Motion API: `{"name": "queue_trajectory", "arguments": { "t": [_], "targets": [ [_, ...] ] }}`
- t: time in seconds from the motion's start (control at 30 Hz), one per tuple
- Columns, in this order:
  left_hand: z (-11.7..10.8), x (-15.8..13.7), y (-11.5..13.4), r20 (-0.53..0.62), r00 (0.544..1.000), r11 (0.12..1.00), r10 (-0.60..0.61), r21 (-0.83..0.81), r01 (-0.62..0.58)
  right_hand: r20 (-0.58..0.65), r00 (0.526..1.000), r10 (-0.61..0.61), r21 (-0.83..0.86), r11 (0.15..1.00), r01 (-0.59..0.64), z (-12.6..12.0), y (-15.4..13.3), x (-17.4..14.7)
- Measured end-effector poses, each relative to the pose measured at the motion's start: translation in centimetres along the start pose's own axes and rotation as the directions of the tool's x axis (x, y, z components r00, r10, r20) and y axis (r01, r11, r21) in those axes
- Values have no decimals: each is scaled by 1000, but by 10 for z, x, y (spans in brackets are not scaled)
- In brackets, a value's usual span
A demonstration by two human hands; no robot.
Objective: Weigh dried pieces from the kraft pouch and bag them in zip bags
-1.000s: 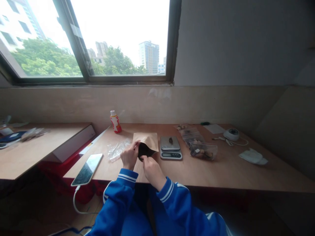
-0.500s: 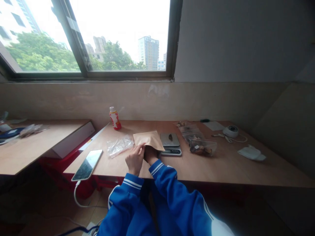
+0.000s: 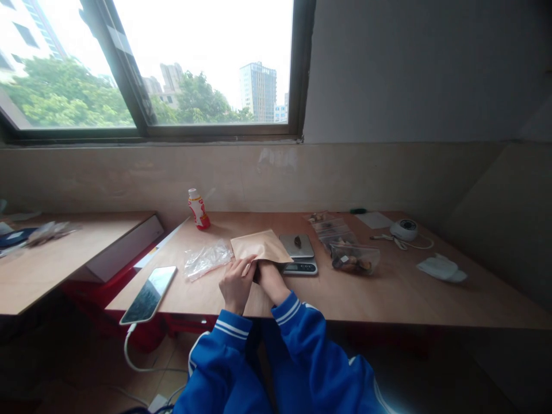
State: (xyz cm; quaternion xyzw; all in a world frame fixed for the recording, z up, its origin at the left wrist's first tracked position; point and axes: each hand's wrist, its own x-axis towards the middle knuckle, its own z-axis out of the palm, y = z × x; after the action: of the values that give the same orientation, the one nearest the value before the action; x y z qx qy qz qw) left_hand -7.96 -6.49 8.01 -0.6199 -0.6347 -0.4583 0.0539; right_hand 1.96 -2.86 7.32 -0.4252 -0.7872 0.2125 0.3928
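Observation:
A brown paper bag (image 3: 263,246) lies at the middle of the table, its mouth toward me. My left hand (image 3: 237,283) pinches the near edge of its upper side. My right hand (image 3: 271,282) reaches into the mouth, and the paper hides its fingers, so what they hold does not show. Just right of the bag is a small digital scale (image 3: 304,267), partly covered by the bag's corner. One small dark dried piece (image 3: 297,241) rests on its plate. A crumpled clear plastic bag (image 3: 207,260) lies to the left of the paper bag.
Clear zip bags with brown dried pieces (image 3: 354,259) lie right of the scale. A phone (image 3: 149,294) on a charging cable sits at the left edge, with a red-and-white bottle (image 3: 199,210) behind. Farther right are a white camera-like device (image 3: 404,230) and a white crumpled item (image 3: 442,268).
My right hand has drawn back slightly from the bag's mouth, showing more of its back and wrist. The bag has tilted a little; its right corner reaches farther over the scale.

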Motion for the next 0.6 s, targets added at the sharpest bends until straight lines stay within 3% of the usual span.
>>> {"name": "queue_trajectory", "arguments": {
  "t": [0.1, 0.17, 0.3, 0.43, 0.6],
  "targets": [
    [1, 0, -4, -3, 1000, 1000, 5, -23, -5, 33, 994, 101, -168, 981, -95, -12, -13, -17],
    [3, 0, -7, 9, 1000, 999, 15, -49, -14, -42, 996, 78, -204, 975, -85, -17, -19, -29],
    [7, 3, -10, 11, 999, 998, 34, -61, -33, -232, 971, 55, -43, 997, -66, -28, -27, -48],
    [15, 7, -11, -30, 999, 999, 33, -36, -34, -335, 941, 36, 197, 980, 32, -56, -31, -63],
    [39, 5, -29, -183, 982, 997, -39, -79, 25, -483, 873, 65, 203, 978, 40, -91, -3, -68]
  ]
}}
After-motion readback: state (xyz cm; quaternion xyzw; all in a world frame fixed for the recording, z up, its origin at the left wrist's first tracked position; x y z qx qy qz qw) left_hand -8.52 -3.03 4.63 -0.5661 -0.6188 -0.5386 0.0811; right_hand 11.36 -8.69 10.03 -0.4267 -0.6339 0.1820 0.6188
